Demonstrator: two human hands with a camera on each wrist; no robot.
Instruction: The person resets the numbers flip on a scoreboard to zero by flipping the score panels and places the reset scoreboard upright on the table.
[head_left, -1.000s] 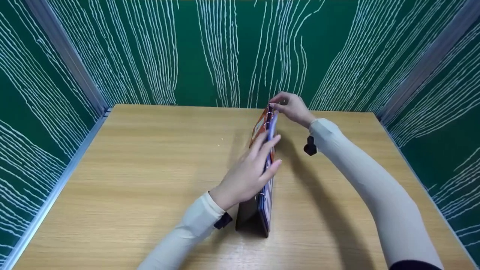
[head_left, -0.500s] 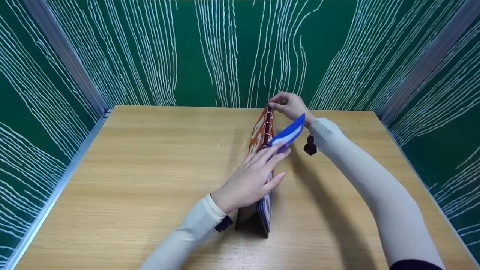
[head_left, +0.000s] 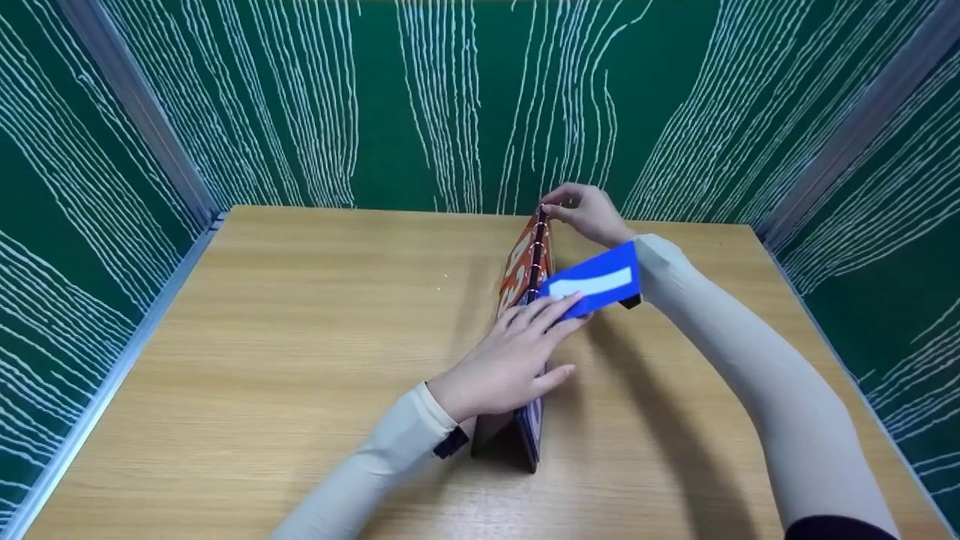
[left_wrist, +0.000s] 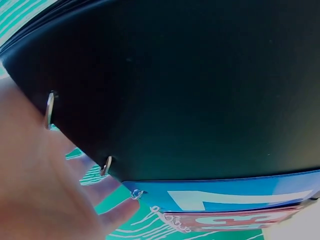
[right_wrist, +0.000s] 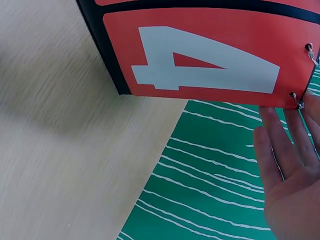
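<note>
A tabletop flip scoreboard stands like a tent on the table, its ringed spine running away from me. My right hand pinches the far top corner of the spine. Over the near half of the spine lies my left hand, fingers stretched out at a blue card with a white digit, which sticks out to the right. The left wrist view shows the black backing, the blue card and a red "3" card beyond it. In the right wrist view, a red "4" card hangs near the right fingers.
The scoreboard rests on a light wooden table. Green walls with white wavy lines enclose the table at the back and sides, with grey posts at the corners.
The blue card has swung up off the spine and out to the right, tilting flatter. My left hand has shifted slightly right with it; the right hand stays at the far corner.
</note>
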